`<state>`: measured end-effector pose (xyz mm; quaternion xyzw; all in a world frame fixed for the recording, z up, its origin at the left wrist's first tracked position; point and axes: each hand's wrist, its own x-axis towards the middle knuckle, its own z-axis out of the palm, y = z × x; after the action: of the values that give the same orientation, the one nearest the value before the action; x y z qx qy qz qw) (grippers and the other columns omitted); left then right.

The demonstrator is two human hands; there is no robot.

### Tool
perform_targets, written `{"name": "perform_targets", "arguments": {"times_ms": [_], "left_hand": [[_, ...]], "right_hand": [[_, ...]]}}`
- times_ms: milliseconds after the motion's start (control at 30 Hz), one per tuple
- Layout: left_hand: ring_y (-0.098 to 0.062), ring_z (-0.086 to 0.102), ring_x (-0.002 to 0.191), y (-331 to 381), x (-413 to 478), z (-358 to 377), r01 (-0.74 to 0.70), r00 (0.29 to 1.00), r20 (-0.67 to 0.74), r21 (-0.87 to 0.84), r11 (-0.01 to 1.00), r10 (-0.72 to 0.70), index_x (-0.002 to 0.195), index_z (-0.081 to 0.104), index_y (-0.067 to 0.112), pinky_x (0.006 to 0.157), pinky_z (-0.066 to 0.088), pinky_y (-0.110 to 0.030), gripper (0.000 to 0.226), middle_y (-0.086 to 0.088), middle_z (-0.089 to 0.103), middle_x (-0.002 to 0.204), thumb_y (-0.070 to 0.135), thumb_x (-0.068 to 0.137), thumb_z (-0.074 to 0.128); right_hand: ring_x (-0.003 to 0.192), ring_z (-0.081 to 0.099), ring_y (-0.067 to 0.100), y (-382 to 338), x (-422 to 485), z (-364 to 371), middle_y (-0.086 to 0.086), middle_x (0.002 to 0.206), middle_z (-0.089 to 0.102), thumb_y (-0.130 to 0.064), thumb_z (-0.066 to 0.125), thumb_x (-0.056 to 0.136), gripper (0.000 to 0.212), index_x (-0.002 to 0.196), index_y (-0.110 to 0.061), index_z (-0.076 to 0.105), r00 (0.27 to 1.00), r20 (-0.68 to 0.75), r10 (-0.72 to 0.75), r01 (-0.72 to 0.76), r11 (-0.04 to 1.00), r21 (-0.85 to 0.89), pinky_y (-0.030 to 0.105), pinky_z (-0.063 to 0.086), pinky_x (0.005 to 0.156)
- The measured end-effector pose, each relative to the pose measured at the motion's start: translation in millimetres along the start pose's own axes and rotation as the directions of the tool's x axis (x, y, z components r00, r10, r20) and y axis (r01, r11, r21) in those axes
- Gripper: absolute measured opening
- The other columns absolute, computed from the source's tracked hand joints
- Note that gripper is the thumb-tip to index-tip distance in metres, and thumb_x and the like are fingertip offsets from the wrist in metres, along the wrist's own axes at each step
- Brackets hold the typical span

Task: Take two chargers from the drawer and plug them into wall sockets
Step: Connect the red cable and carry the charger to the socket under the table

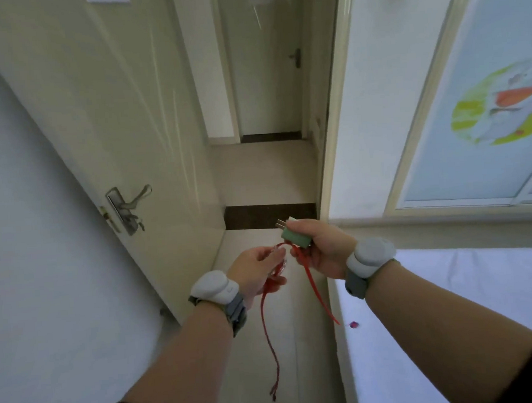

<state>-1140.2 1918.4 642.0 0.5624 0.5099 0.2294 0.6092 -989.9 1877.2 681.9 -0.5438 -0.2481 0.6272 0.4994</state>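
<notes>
A small green charger (293,234) with two metal prongs pointing up and left sits in my right hand (326,247), whose fingers are closed around it. A red cable (269,333) runs from the charger's lower end, loops through my left hand (254,273) and hangs down towards the floor with a split end. My left hand pinches the cable loop just left of the charger. Both hands are held at waist height in front of an open doorway. No drawer and no wall socket can be made out.
An open cream door (102,124) with a metal handle (129,207) stands to the left. A hallway with a closed door (268,75) lies ahead past a dark threshold strip (269,215). A white-covered bed (454,298) and a frosted window (484,107) are at right.
</notes>
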Motion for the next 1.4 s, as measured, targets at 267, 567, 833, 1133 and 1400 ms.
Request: {"name": "perform_targets", "arguments": {"times_ms": [267,567,833,1133,1400], "left_hand": [[-0.013,0.065,0.069,54,179,-35,-0.126,0.989,0.070,-0.055,0.991,0.129,0.112,0.060,0.022,0.065,0.052,-0.024,0.042,0.000,0.064,0.087,0.049,0.079,0.060],[-0.011,0.063,0.069,127,400,-78,-0.062,0.967,0.246,-0.037,0.997,0.069,0.094,0.066,0.030,0.067,0.052,-0.025,0.035,0.006,0.068,0.076,0.056,0.071,0.066],[-0.021,0.051,0.068,196,597,-77,-0.199,0.941,0.280,0.005,0.980,0.190,0.068,0.066,0.033,0.068,0.042,-0.033,0.009,0.007,0.062,0.059,0.041,0.069,0.063],[-0.012,0.046,0.052,287,783,-92,-0.157,0.982,0.099,-0.034,0.987,0.159,0.057,0.064,0.031,0.051,0.034,-0.026,0.024,0.008,0.059,0.054,0.045,0.076,0.060],[-0.007,0.051,0.048,352,965,-137,-0.168,0.982,0.062,-0.141,0.976,0.178,0.067,0.052,0.018,0.064,0.054,-0.024,0.023,0.010,0.052,0.049,0.030,0.085,0.060]], "right_hand": [[0.054,0.061,0.012,-99,168,-8,0.010,0.085,0.059,-0.024,0.066,0.083,0.024,0.101,-0.012,0.056,0.994,0.077,-0.073,0.069,0.996,0.054,0.021,0.052,0.049],[0.057,0.048,0.012,-213,345,-7,0.006,0.083,0.058,-0.023,0.064,0.084,0.029,0.109,-0.011,0.056,0.991,-0.073,-0.110,0.105,0.992,-0.064,0.018,0.036,0.041],[0.057,0.055,0.012,-302,518,-50,0.008,0.088,0.057,-0.019,0.062,0.086,0.025,0.108,-0.011,0.053,0.987,-0.013,-0.161,0.160,0.985,-0.065,0.020,0.037,0.045],[0.057,0.060,0.014,-426,712,-75,0.009,0.083,0.059,-0.016,0.060,0.087,0.011,0.095,-0.010,0.054,0.985,0.104,-0.140,0.143,0.989,-0.021,0.019,0.046,0.045],[0.057,0.054,0.012,-525,906,-62,0.004,0.080,0.058,-0.018,0.060,0.087,0.007,0.092,-0.014,0.057,0.974,0.097,-0.204,0.214,0.971,-0.108,0.015,0.037,0.040]]}}
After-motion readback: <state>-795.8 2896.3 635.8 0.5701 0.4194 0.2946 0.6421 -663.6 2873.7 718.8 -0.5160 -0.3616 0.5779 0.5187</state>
